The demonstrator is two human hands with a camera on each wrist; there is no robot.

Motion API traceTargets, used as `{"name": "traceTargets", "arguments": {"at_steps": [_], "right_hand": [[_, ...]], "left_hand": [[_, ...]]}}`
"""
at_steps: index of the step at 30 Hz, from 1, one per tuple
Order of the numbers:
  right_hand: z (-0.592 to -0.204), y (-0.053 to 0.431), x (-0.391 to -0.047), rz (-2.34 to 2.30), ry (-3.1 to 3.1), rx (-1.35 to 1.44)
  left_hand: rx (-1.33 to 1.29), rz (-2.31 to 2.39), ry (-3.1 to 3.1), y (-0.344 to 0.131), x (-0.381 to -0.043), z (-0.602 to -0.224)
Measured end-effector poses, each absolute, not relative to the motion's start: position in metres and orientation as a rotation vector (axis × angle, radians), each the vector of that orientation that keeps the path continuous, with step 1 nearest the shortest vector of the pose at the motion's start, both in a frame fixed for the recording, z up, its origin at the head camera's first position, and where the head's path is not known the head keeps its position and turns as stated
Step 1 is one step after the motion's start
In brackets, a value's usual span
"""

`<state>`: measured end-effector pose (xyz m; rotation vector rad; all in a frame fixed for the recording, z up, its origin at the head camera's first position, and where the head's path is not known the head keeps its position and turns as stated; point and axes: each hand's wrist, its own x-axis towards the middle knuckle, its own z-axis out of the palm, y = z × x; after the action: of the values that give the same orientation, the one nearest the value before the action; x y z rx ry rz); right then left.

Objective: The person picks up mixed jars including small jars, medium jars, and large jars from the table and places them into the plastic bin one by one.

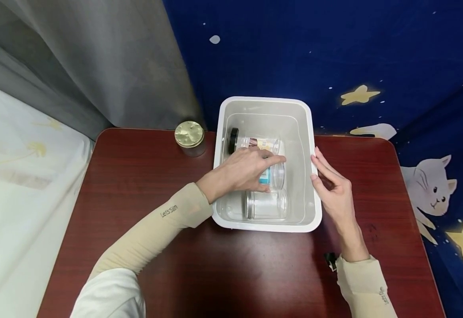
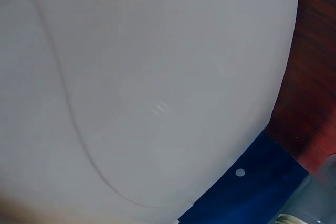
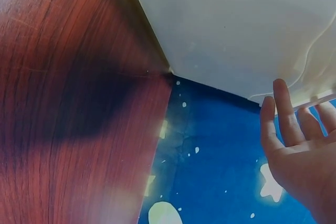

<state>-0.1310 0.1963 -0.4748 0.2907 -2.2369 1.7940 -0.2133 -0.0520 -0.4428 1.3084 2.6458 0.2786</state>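
A white plastic bin (image 1: 266, 227) holds three clear jars lying on their sides. My left hand (image 1: 247, 170) reaches inside and grips the middle jar (image 1: 279, 176), which has a blue label; thumb and index finger lie on either side of it, and the hand covers much of it. Beyond it lies a jar with a black lid (image 1: 233, 140). Nearer me is a plain clear jar (image 1: 269, 205). My right hand (image 1: 336, 190) touches the bin's right rim with fairly straight fingers, also visible against the bin in the right wrist view. The left wrist view shows mostly bin wall (image 2: 157, 77).
A jar with a gold lid (image 1: 189, 134) stands on the dark red wooden table (image 1: 156, 168), left of the bin. Beside my right wrist lies a small black object (image 1: 330, 260). A blue patterned curtain (image 1: 271, 53) hangs behind the table, with a grey curtain (image 1: 136, 66) at left.
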Motion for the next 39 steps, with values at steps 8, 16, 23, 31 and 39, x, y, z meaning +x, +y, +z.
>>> {"name": "traceTargets", "arguments": {"at_steps": [8,16,23,31,39], "right_hand": [[-0.466,0.194,-0.129,1.775,-2.254,0.297],[-0.470,0.196,-0.128,1.750,-2.273,0.287],[-0.483,0.202,-0.133,1.753,-2.256,0.294],[-0.463,0.192,-0.127,1.762,-2.245,0.293],[-0.475,0.197,-0.131,1.733,-2.262,0.297]], "left_hand": [[1.295,0.200,2.659,-0.051,-0.216,-0.445],[1.318,0.142,2.639,-0.050,-0.216,-0.447],[1.311,0.073,2.683,-0.049,-0.216,-0.447],[1.319,0.108,2.701,-0.049,-0.216,-0.448],[1.299,0.139,2.723,-0.050,-0.215,-0.449]]}}
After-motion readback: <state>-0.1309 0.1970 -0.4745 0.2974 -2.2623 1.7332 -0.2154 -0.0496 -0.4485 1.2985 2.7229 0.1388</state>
